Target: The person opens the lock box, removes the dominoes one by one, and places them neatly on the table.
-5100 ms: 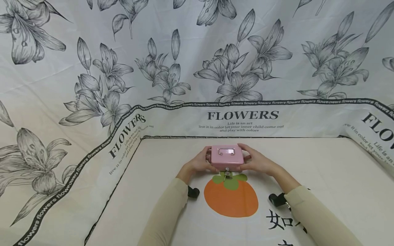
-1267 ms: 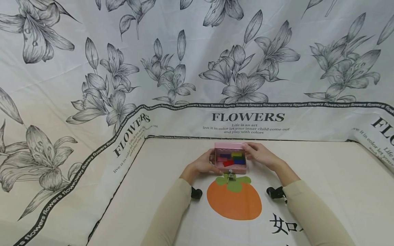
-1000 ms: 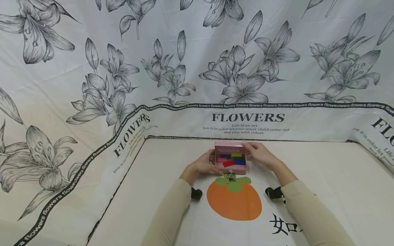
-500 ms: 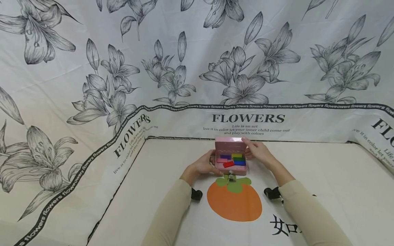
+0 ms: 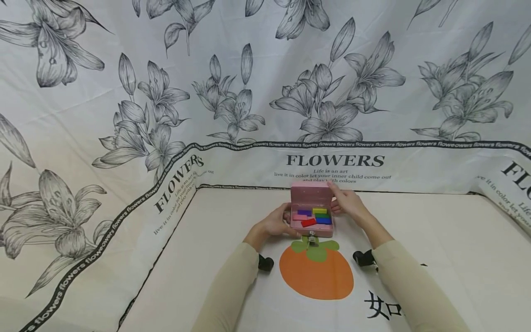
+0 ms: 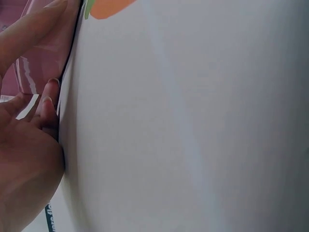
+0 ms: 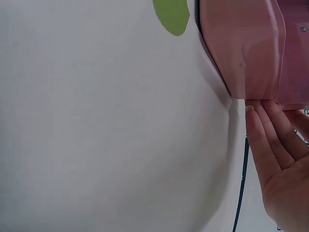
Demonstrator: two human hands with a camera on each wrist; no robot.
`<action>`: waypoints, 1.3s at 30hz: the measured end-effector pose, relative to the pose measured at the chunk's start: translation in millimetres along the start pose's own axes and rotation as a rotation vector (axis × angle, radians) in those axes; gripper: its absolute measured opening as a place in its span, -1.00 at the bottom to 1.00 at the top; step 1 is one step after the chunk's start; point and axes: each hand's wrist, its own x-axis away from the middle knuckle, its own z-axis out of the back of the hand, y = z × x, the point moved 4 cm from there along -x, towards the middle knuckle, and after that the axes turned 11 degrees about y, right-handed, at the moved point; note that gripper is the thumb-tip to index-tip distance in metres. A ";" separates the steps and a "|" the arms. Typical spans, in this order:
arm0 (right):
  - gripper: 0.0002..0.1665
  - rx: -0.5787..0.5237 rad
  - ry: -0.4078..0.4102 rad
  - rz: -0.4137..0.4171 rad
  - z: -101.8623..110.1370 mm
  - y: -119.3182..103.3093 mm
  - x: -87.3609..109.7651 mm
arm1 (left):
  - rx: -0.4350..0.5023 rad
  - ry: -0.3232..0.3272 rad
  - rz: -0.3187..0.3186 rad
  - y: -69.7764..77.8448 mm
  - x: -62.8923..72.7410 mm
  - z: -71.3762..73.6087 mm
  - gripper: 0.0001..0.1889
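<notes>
A small pink metal cash box [image 5: 312,233] stands on the table with its lid [image 5: 312,192] raised. Inside lie several coloured blocks: a red block [image 5: 309,222], a pink block [image 5: 300,217], a purple block [image 5: 304,212], a yellow block [image 5: 319,210], a green block [image 5: 322,215] and a blue block [image 5: 323,220]. My left hand [image 5: 274,222] grips the box's left side, thumb by the front corner. At the right edge, my right hand [image 5: 347,203] holds the lid near its upper corner. In the right wrist view, several of its fingers [image 7: 263,140] touch the box's rear side.
A metal latch [image 5: 312,238] hangs at the box's front. The tablecloth [image 5: 232,203] bears an orange fruit print [image 5: 317,274] and black characters [image 5: 381,305]. Behind the table rises a flower-printed curtain [image 5: 249,163].
The box was closed several seconds ago, with both hands at its sides. My right hand has lifted the lid steadily back and up, showing the blocks. The left hand keeps its grip.
</notes>
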 end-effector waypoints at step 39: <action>0.18 -0.067 -0.007 -0.042 -2.0 -5.5 9.4 | 0.037 -0.008 0.018 -0.3 1.4 0.1 0.05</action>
